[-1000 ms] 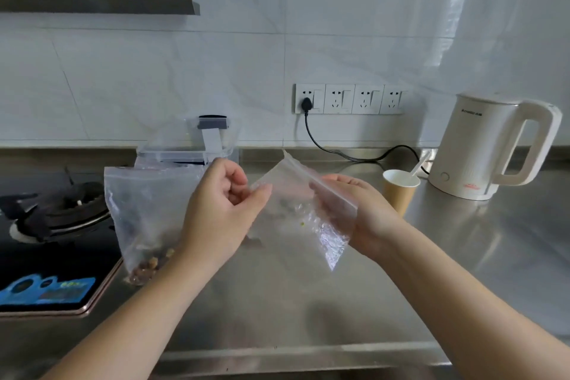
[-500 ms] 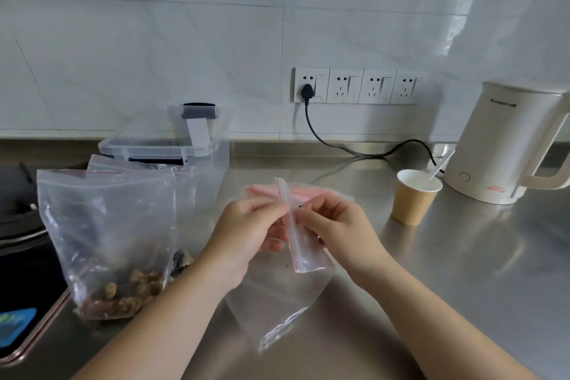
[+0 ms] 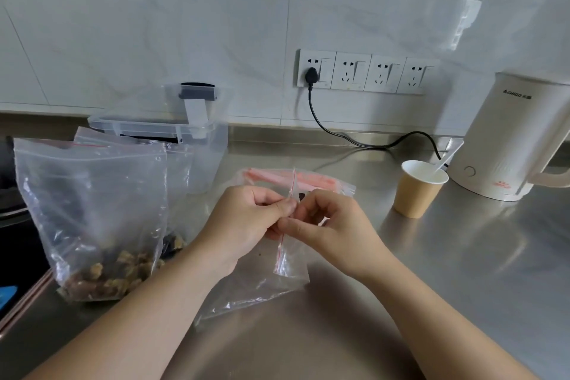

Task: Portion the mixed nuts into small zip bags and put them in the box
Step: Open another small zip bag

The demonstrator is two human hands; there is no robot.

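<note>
Both hands point(image 3: 288, 222) pinch a small zip bag point(image 3: 262, 284).

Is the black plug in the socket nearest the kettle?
No, the black plug sits in the leftmost of the four wall sockets, the one farthest from the white kettle.

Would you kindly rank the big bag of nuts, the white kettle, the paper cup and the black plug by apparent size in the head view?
1. Big bag of nuts and white kettle: similar; the kettle is cropped and farther, so unranked.
2. Paper cup.
3. Black plug.
</note>
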